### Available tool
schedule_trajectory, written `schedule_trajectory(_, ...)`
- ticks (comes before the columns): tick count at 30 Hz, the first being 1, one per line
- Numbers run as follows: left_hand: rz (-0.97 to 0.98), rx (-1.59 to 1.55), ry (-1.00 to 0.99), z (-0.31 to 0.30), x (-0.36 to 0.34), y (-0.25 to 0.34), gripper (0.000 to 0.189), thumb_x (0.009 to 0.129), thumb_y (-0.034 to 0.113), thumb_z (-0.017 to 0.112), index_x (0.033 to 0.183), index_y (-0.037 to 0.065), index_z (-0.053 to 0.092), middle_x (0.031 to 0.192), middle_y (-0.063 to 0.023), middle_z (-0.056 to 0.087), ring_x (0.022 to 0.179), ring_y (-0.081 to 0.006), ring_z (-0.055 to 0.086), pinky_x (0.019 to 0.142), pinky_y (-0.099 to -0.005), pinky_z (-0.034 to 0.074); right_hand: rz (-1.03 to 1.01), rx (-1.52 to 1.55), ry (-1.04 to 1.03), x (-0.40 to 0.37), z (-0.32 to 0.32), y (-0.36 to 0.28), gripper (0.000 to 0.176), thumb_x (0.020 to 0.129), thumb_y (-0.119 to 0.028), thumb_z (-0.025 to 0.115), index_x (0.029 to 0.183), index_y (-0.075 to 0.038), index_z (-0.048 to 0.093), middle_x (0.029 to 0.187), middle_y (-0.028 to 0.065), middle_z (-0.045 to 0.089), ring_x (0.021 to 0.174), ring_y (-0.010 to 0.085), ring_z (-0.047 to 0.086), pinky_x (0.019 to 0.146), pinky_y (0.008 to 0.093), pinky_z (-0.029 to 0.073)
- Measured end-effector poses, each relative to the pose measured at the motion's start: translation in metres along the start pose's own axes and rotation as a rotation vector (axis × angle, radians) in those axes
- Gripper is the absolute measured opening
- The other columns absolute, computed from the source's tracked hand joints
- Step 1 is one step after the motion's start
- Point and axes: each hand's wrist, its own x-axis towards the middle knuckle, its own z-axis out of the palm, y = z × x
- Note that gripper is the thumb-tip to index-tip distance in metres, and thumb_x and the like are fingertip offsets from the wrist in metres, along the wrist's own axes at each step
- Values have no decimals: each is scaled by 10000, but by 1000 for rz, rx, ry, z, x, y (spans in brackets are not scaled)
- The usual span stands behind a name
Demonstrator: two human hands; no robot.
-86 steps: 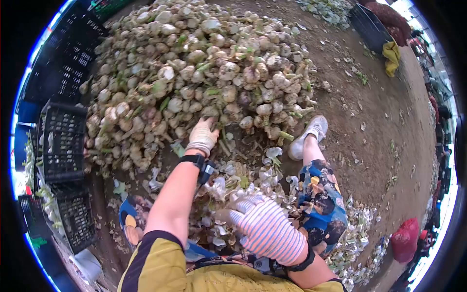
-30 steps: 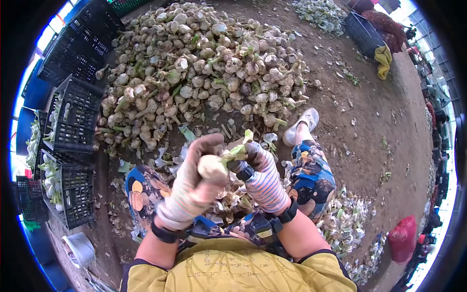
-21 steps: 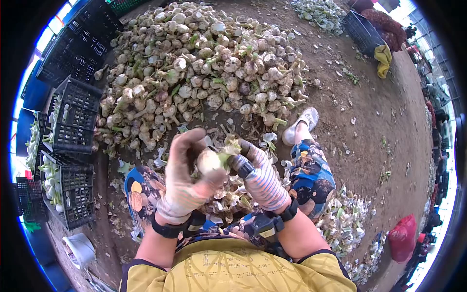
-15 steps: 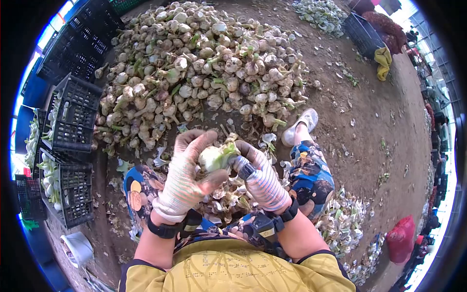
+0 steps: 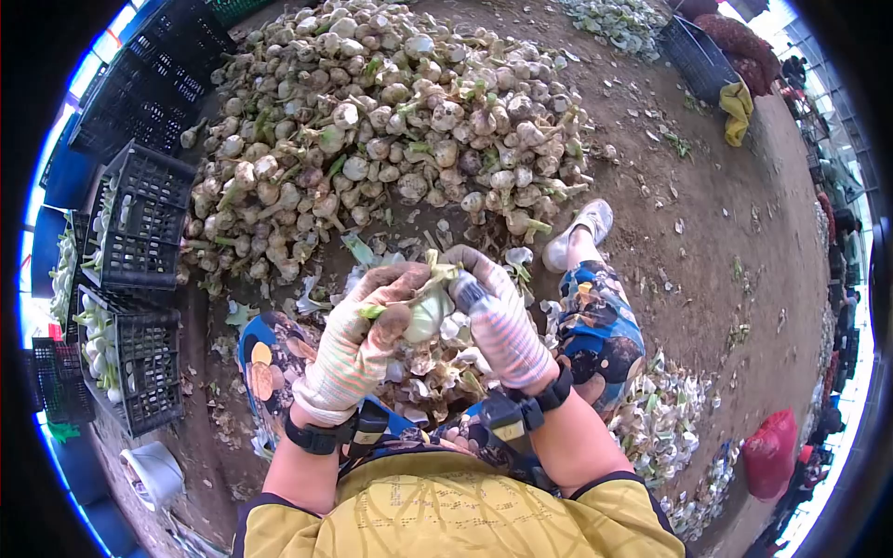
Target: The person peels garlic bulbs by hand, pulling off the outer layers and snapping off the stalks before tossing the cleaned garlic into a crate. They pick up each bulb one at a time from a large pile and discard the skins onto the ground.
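Note:
A pale, partly peeled garlic bulb is held over my lap, its stalk end pointing up. My left hand, in a striped white glove with soiled fingertips, is closed round the bulb from the left. From the other side my right hand, gloved alike, pinches the skin at the stalk end. A blue-grey wrap with a dark band covers its thumb. Beneath both hands lies a heap of garlic peelings between my legs.
Ahead rises a large pile of unpeeled garlic. Black crates with peeled bulbs stand at the left, near a white bucket. More peelings lie beside my right leg. A red sack sits farther right.
The bulb has turned from lying sideways to stalk up and moved slightly right. My left fingers have curled over its upper side, and my right fingers have come up to the stalk end.

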Motion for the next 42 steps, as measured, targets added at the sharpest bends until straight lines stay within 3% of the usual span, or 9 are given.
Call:
schedule_trajectory(5,16,-258,-69,6,-8,19,616,862,435,578,1249,-28,452,1261,-86,455,1105,-147,490,946,-279,386,-26,-32,83,23,-18,24,292,887,-103,496,1147,28,483,987,44,558,878,95,507,781,223,431)
schedule_trajectory(13,36,254,204,-15,-4,-3,476,800,249,715,1157,-29,566,1067,-62,466,881,-132,524,766,-234,444,-102,-54,-217,-3,4,12,410,822,-87,622,1195,-2,474,1065,63,571,922,121,515,827,253,426)
schedule_trajectory(15,343,680,192,-6,-4,3,521,743,149,761,1186,-18,544,1064,-65,501,862,-133,541,783,-240,459,-178,-268,-179,0,3,14,395,827,-90,620,1187,-8,479,1055,57,575,906,116,518,820,252,430)
schedule_trajectory(17,88,-209,289,0,-3,-3,595,702,113,784,1218,-4,512,1076,-68,539,888,-146,565,804,-270,481,-356,-416,-142,0,2,13,359,846,-117,610,1170,-19,491,1041,39,577,900,103,518,812,255,434)
schedule_trajectory(21,6,-377,112,-11,-1,3,685,644,129,822,1235,11,498,1101,-108,604,993,-204,601,870,-340,496,-118,-66,-60,-3,7,13,315,876,-146,577,1154,-21,497,1041,28,575,901,103,514,814,250,427)
schedule_trajectory(26,-28,-275,56,-5,1,9,646,667,148,807,1215,-13,506,1103,-104,609,983,-177,602,865,-330,493,-103,-10,-87,-6,2,9,377,903,-191,556,1217,-10,454,1092,52,543,1001,118,498,873,254,412)
schedule_trajectory(31,70,-180,380,3,1,11,477,683,68,780,1095,3,547,1003,-49,609,909,-129,588,798,-260,486,-198,54,-82,-6,15,14,424,811,-80,667,1184,5,482,1065,59,570,968,130,535,877,266,425)
schedule_trajectory(39,236,109,411,6,1,-3,324,704,52,761,974,25,584,1020,-75,566,946,-143,541,837,-278,443,-559,-736,51,-3,4,13,278,793,5,621,1059,-33,549,917,67,623,838,102,580,761,254,474)
schedule_trajectory(42,84,-199,288,1,1,1,254,695,64,761,917,22,644,1093,-126,587,950,-188,585,834,-327,489,-183,-121,-63,-7,0,5,362,802,-75,610,1146,-67,501,929,41,600,829,167,583,734,291,468)
